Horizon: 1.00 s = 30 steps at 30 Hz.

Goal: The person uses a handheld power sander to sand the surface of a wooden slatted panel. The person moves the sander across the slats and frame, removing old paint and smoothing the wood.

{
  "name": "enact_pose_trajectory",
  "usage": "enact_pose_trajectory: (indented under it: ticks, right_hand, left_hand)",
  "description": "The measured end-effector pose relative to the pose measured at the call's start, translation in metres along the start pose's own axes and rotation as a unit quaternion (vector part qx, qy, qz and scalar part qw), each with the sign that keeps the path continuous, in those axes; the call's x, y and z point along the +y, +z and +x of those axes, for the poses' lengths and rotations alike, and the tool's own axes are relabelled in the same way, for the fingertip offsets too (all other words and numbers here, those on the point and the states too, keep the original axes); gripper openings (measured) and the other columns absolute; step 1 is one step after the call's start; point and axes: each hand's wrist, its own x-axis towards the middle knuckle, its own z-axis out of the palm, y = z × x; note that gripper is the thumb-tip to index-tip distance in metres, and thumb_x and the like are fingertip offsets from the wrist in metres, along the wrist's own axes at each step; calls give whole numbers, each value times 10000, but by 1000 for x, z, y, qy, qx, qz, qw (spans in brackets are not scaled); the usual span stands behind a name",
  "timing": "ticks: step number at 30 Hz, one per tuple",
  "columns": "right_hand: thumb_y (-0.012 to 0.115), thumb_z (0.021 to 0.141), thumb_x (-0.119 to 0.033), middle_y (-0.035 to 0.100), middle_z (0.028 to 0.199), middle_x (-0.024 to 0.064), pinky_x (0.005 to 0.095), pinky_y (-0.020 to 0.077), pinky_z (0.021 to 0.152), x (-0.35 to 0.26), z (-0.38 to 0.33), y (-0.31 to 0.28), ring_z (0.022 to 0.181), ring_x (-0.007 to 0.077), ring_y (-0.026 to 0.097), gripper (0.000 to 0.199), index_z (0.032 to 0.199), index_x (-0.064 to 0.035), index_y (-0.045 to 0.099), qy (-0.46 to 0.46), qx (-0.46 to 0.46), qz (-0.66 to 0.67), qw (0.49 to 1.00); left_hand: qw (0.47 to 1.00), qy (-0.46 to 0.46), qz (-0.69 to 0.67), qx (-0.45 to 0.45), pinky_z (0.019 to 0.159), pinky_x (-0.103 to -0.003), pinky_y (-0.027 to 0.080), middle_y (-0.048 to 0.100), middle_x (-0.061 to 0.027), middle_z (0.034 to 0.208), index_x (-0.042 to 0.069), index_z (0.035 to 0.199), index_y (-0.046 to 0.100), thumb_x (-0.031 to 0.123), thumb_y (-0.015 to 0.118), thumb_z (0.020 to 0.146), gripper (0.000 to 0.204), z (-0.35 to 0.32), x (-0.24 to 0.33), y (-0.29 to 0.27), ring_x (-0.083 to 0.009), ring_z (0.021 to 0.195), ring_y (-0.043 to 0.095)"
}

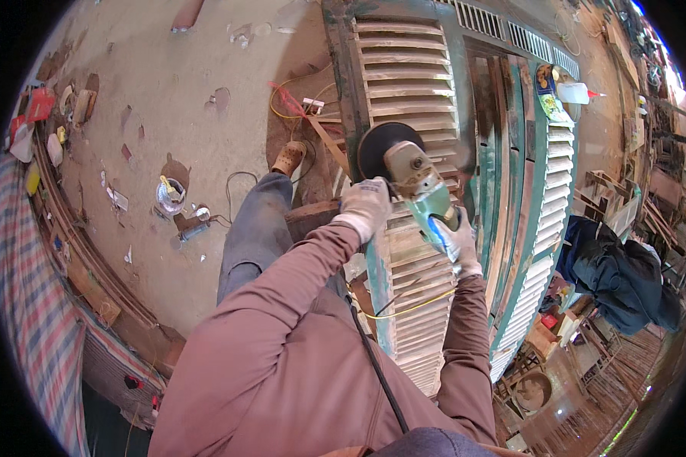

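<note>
Both my hands wear pale work gloves and hold an angle grinder [425,199] with a green body and a dusty metal head. My left hand [366,206] is closed beside the head, on what seems to be its side handle, which the glove hides. Around the rear of the body, my right hand [459,242] is wrapped. The black round disc [379,149] lies over the edge frame of a louvered wooden shutter [408,72]; whether it touches the wood I cannot tell. The slats there are mostly bare wood, while green paint remains on parts of the frame.
Another green-framed louvered shutter [550,228] lies to the right, carrying a white bottle with a red tip [575,93]. A yellow cord [415,306] crosses the near slats. A paint bucket [170,196] stands on the floor at left. Dark cloth [617,274] is heaped at right.
</note>
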Motion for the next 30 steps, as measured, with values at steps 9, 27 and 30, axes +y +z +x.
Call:
enact_pose_trajectory:
  ticks: [9, 27, 30]
  right_hand:
    - [801, 767, -463, 681, 1139, 208, 401, 498, 886, 18, 2, -11, 1065, 318, 662, 758, 1330, -43, 515, 55, 88, -144, 984]
    - [728, 874, -391, 664, 1170, 139, 335, 469, 931, 95, 2, -78, 1064, 226, 626, 602, 1281, 22, 565, 101, 136, 148, 974]
    - [714, 889, -404, 655, 1177, 122, 322, 464, 927, 116, 0, -74, 1055, 210, 617, 589, 1267, 25, 576, 88, 143, 203, 965]
  left_hand:
    - [998, 57, 0, 13, 787, -462, 566, 710, -237, 936, 24, 948, 721, 209, 604, 834, 247, 17, 27, -4, -387, 908, 704]
    - [979, 165, 91, -79, 735, -486, 569, 722, -201, 994, 57, 1037, 719, 185, 540, 875, 273, 85, 145, 56, -354, 915, 717]
    - [968, 203, 118, -86, 742, -471, 570, 721, -193, 1026, 64, 1030, 725, 194, 544, 886, 266, 92, 155, 65, -349, 940, 712]
